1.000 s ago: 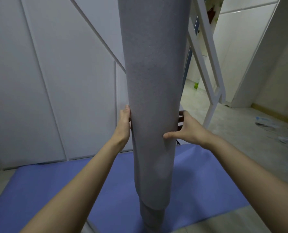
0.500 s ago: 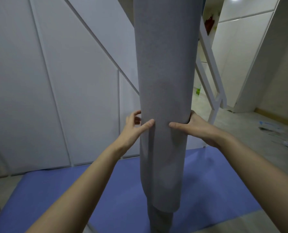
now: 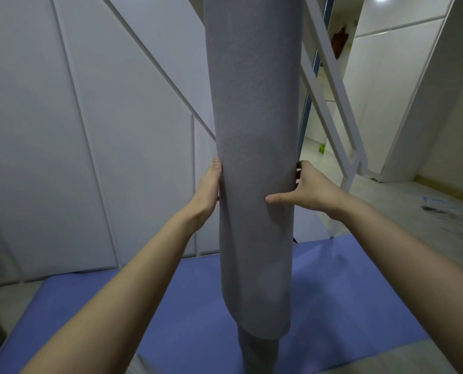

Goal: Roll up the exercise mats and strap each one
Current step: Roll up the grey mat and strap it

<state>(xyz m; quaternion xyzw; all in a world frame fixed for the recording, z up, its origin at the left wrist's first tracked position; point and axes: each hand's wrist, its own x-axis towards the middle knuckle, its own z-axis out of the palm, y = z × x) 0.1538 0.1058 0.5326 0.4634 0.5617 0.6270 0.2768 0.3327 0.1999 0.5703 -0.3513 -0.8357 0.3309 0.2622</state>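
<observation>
A grey rolled mat [image 3: 254, 147] stands upright in front of me, its lower end on a blue mat [image 3: 192, 306] spread flat on the floor. The inner layers stick out below the outer wrap near the bottom. My left hand [image 3: 208, 187] lies flat against the roll's left side with straight fingers. My right hand [image 3: 303, 187] grips the right side, its thumb across the front and its fingers curled behind the roll. The roll's top runs out of frame. No strap is in view.
White wall panels [image 3: 76, 130] stand behind and to the left. A white slanted ladder frame [image 3: 333, 90] rises at the right. Litter [image 3: 441, 209] lies on the grey floor at the far right. A doorway opens behind the ladder.
My left thumb has come off the front of the roll and that hand now lies flat on the side. The right hand has slid slightly lower.
</observation>
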